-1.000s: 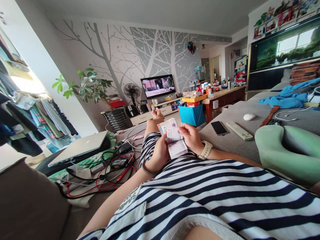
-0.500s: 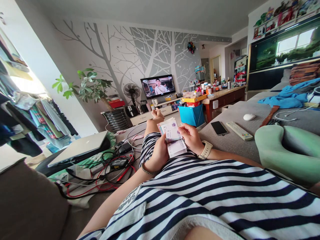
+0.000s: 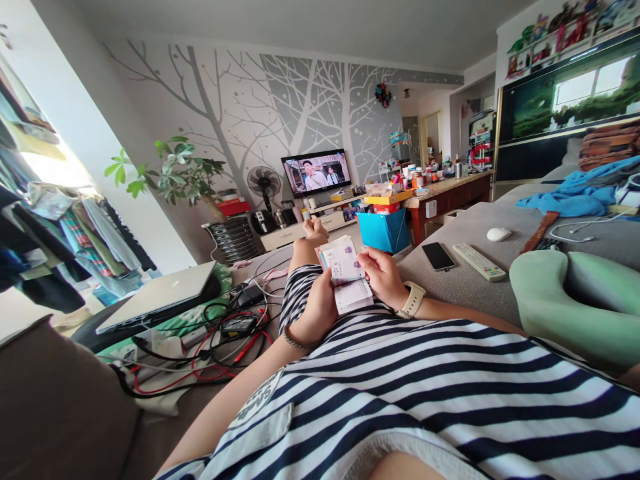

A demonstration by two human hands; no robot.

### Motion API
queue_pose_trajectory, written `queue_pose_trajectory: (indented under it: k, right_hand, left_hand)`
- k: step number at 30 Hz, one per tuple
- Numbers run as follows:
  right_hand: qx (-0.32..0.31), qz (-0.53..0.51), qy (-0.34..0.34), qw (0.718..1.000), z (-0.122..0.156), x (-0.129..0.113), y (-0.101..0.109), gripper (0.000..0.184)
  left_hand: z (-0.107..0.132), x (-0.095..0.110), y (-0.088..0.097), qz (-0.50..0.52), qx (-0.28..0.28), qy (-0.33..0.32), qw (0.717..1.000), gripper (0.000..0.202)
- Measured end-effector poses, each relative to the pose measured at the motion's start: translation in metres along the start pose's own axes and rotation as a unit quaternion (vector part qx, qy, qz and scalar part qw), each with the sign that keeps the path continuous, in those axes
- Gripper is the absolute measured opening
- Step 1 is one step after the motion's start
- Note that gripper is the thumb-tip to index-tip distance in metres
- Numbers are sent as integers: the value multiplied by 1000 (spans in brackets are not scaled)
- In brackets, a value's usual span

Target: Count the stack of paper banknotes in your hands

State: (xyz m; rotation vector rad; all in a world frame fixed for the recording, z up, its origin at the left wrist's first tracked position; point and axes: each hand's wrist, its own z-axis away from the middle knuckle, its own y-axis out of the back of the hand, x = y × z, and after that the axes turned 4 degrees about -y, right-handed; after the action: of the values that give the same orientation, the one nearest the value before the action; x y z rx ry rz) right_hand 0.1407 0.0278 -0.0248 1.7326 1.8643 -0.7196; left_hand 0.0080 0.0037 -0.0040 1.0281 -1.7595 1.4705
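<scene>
Your left hand (image 3: pixel 320 308) cradles the banknotes (image 3: pixel 342 261) from below, and your right hand (image 3: pixel 383 277) pinches their edge, above your striped shirt (image 3: pixel 400 380). The stack has barely shifted.

I have one view, worn on my head. It faces forward and down along my striped shirt (image 3: pixel 400 387), so my chest fills the bottom of the frame, very near. My left hand (image 3: pixel 320 310) and right hand (image 3: pixel 383 277) sit close in the lower middle. The wide lens takes in the room ahead, out to the television (image 3: pixel 316 172) on the far side and the tree-patterned wall (image 3: pixel 300 100) behind it.
</scene>
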Motion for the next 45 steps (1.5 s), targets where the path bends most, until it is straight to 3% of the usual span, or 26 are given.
queue_pose_trajectory:
  k: [13,19,23,34,45]
  right_hand:
    - [-22,-30,-3,999,0,3,-1,48]
    - [54,-5,-32,998,-7,10,-2,41]
    - [73,17,-44,996,-10,18,-2,38]
    - [40,19,5,999,-6,16,0,35]
    - [12,8,5,1000,-2,1,-1,45]
  left_hand:
    - [1,1,2,-3,-26,20,999,33]
    - [2,0,4,-11,-30,-14,999,19]
    - [4,0,3,-22,-13,0,1000,17]
    - [2,-1,1,34,-10,16,999,34]
    - [0,-2,0,29,5,3,1000,32]
